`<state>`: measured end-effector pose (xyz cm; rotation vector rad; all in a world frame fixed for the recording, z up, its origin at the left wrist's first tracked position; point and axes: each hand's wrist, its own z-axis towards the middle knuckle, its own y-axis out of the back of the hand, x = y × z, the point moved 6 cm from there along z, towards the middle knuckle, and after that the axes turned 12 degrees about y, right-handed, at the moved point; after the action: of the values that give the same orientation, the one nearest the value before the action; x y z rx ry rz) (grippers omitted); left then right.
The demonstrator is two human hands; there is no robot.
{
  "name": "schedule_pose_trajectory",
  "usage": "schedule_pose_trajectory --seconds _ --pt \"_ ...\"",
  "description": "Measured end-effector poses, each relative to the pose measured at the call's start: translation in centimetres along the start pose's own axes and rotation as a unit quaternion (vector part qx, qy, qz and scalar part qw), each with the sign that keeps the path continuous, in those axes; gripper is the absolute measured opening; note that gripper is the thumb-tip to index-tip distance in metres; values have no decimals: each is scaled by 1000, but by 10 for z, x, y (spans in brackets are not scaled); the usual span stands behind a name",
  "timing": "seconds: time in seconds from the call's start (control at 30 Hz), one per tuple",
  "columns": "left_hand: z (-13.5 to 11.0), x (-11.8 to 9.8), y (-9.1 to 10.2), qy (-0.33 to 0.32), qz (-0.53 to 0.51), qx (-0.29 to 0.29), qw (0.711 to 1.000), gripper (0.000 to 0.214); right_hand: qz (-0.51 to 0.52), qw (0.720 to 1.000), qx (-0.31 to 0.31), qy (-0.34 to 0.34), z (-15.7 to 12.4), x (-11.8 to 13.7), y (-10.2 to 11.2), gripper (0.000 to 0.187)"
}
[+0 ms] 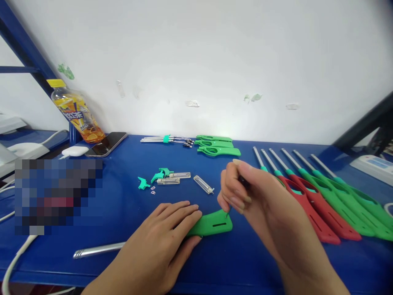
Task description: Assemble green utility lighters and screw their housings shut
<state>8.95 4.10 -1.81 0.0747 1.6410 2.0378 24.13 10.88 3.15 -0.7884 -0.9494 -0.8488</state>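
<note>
A green long-nosed lighter [213, 224] lies across the blue table [123, 213], its metal tube [98, 250] pointing left. My left hand [159, 241] lies flat on the lighter's handle and presses it down, fingers stretched out. My right hand [245, 196] is closed in a pinch round a thin dark screwdriver [242, 181]; its tip touches the green handle's right end.
Small parts lie behind: green triggers [159, 175], clear fuel tubes [203, 184]. Farther back are green handle shells [216, 146] and metal tubes [162, 139]. Assembled red and green lighters [319, 200] line the right. A bottle [76, 110] and phone [107, 143] stand left.
</note>
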Motion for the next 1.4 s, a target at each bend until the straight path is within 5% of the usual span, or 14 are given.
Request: schedule_pose_trajectory --seconds 0.33,0.5,0.8,1.03,1.4 --pt "-2 1 -1 0 4 -1 1000 38 -148 987 -31 56 -2 23 24 27" --pt "-2 0 0 2 10 -2 1000 38 -183 979 -68 67 -4 26 39 30" --pt "-1 1 -1 -2 13 1 1000 39 -115 993 2 34 -6 22 26 37" --pt "-2 0 0 4 7 1 1000 39 -121 993 -7 14 -7 20 31 20" --pt "-2 2 -1 2 7 -6 1000 39 -177 983 -21 40 -4 23 32 25"
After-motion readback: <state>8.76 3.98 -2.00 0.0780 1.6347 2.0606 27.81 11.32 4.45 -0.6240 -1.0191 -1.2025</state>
